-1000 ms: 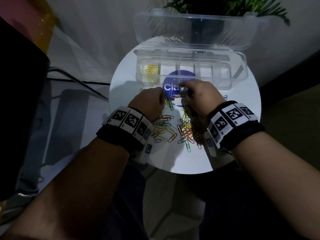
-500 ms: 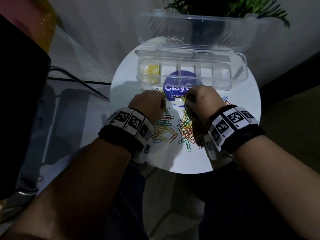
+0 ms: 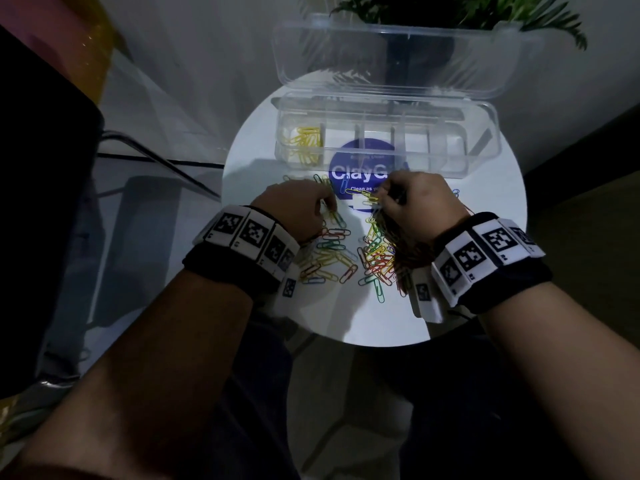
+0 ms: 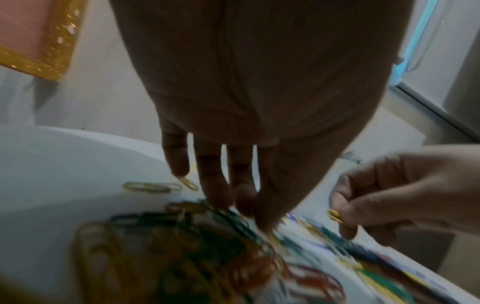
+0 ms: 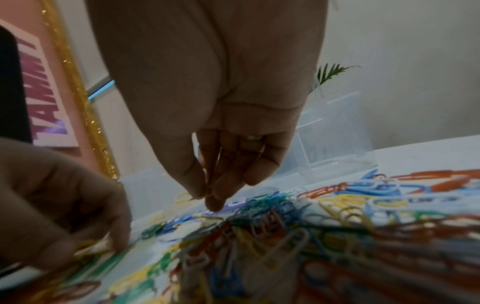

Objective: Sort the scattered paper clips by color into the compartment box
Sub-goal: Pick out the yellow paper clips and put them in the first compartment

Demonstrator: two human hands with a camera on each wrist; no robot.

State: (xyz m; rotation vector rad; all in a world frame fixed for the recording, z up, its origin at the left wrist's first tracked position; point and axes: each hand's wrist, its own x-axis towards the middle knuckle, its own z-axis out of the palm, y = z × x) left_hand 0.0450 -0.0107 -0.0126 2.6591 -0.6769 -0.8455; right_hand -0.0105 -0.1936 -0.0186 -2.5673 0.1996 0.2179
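The right hand [image 3: 420, 207] pinches a few yellow paper clips [image 4: 336, 216] between thumb and fingertips [image 5: 215, 191], the other fingers curled in beside them; the clips jut out toward the left hand. The left hand [image 3: 294, 211] reaches down with its fingers [image 4: 218, 185] nearly straight and close together, the tips touching the heap of mixed paper clips [image 3: 349, 258] on the round white table [image 3: 491, 202]; it grips nothing that the views show. Just outside the little finger lie two loose yellow clips [image 4: 152, 187], flat on the table. The heap of red, green, blue and yellow clips spreads beneath and behind both sets of fingers, toward the wrists. Beyond the fingertips stands the clear compartment box [image 3: 388, 136], its lid [image 3: 391, 60] raised upright at the back. Sorted yellow clips [image 3: 304, 142] lie in the compartment ahead of the left fingers. A blue round label [image 3: 360, 164] shows through the box floor ahead of the right thumb. Green plant leaves [image 3: 485, 12] rise behind the lid.
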